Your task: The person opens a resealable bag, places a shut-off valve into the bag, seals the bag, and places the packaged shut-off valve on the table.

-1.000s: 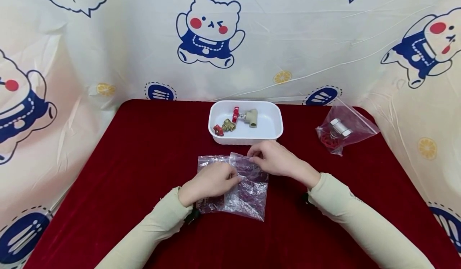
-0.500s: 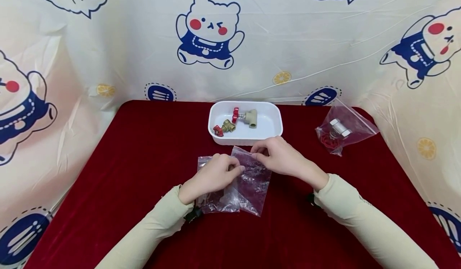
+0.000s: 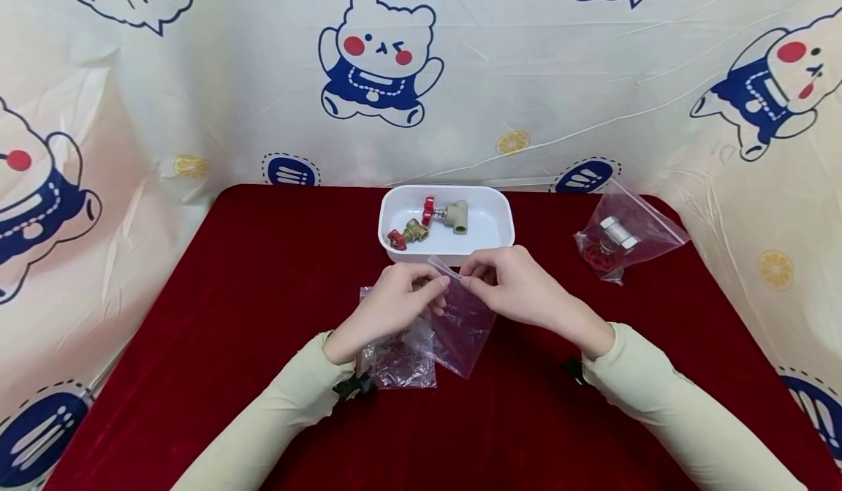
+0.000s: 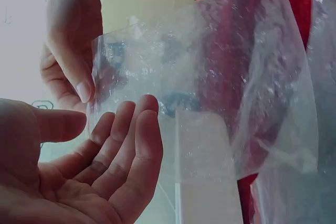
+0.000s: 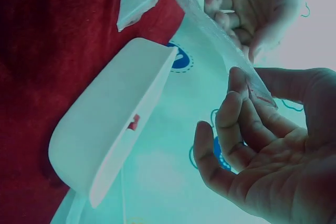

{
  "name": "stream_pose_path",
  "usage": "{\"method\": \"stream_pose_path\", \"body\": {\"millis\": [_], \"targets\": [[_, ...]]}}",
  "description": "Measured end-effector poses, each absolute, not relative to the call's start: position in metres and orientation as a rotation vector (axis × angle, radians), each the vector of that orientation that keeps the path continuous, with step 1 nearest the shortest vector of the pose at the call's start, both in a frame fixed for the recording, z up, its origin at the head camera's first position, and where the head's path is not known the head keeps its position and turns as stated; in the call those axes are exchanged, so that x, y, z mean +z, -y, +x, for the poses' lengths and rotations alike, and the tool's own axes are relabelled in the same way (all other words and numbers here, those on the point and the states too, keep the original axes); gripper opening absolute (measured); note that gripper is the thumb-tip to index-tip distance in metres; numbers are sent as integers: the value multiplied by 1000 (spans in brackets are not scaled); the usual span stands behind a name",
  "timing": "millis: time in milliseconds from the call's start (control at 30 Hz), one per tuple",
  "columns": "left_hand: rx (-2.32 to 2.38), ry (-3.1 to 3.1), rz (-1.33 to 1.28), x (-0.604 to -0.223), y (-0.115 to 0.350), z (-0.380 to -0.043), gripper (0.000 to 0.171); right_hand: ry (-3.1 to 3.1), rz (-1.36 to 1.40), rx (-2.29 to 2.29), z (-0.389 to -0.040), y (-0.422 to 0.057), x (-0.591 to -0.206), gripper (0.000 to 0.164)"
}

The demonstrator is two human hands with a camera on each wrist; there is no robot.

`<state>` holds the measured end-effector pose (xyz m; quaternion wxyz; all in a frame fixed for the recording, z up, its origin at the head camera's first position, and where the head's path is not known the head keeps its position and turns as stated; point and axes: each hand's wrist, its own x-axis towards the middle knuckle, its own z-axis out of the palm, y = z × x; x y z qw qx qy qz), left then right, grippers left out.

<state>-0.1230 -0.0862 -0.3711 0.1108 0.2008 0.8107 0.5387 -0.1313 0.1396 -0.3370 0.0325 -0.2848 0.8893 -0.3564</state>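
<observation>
My right hand (image 3: pixel 526 286) pinches the top edge of a clear zip-lock bag (image 3: pixel 463 334), which hangs tilted between both hands. My left hand (image 3: pixel 391 301) is at the other side of the bag's top edge; in the left wrist view its thumb stands apart from its loosely bent fingers (image 4: pixel 149 135), close to the bag's edge. The zip-lock bag (image 4: pixel 236 77) looks flat, with nothing seen inside. A second clear plastic bag (image 3: pixel 401 367) lies on the table beneath my left hand, partly hidden by it.
A white tray (image 3: pixel 401 255) behind my hands holds a brass valve (image 3: pixel 414 231) with a red handle and a grey-green valve (image 3: pixel 455 216) with a red handle. At the back right, a plastic bag (image 3: pixel 647 221) contains a silver valve (image 3: pixel 618 234) with a red handwheel. Red cloth (image 3: pixel 276 257) covers the table.
The zip-lock bag has been lifted off the second bag and tilted, its top edge moving toward the tray. My left hand has moved up and right to the bag's top edge.
</observation>
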Motion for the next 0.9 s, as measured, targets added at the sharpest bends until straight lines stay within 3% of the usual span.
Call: {"method": "stream_pose_path", "body": {"millis": [900], "targets": [[1688,-2196,515,-357,82,-123,22,-2686,-869,-1288,-110,-125,-339,5]]}}
